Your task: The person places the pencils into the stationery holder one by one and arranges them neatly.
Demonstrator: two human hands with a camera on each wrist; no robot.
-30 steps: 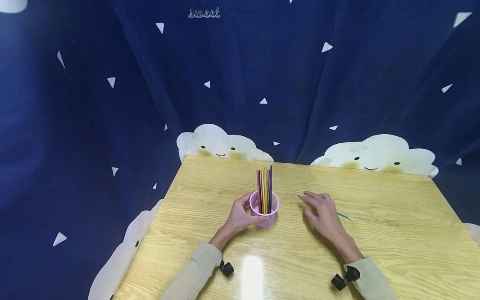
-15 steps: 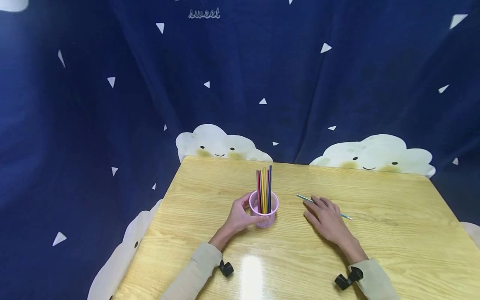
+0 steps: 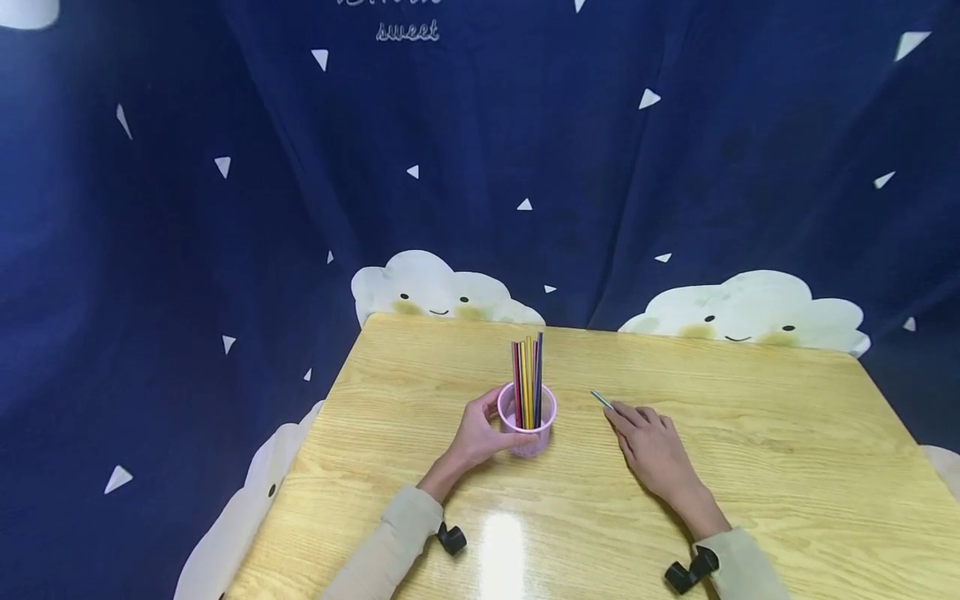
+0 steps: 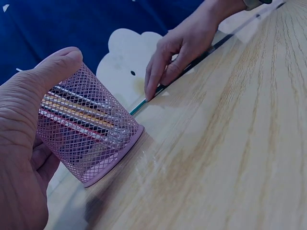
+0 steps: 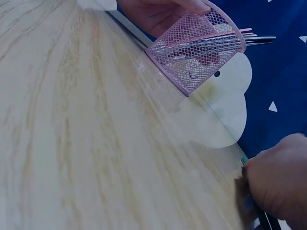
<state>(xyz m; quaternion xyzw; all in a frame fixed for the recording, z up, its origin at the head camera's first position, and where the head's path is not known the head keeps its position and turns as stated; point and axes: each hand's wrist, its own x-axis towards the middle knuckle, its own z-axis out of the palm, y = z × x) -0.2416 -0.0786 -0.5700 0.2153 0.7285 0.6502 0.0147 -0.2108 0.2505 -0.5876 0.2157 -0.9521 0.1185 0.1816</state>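
My left hand (image 3: 478,431) grips a pink mesh pencil cup (image 3: 531,447) by its side, thumb toward the near side of the rim. The cup stands upright on the table with several coloured pencils (image 3: 528,375) inside, their ends above the rim. To the right, a thin teal pencil (image 3: 601,399) lies low at the table surface. My right hand (image 3: 656,457) pinches it between thumb and fingers, palm down. One end pokes out past the fingertips in the left wrist view; the hand hides most of the rest.
The wooden table (image 3: 787,433) spreads around both hands, with a bright light reflection near the front. Behind it hangs a dark blue curtain (image 3: 480,167) with white triangles and clouds. Each sleeve cuff carries a small black camera.
My right hand has drawn back slightly and its fingers have gathered onto the teal pencil, whose right end no longer shows. My left hand stays on the cup.
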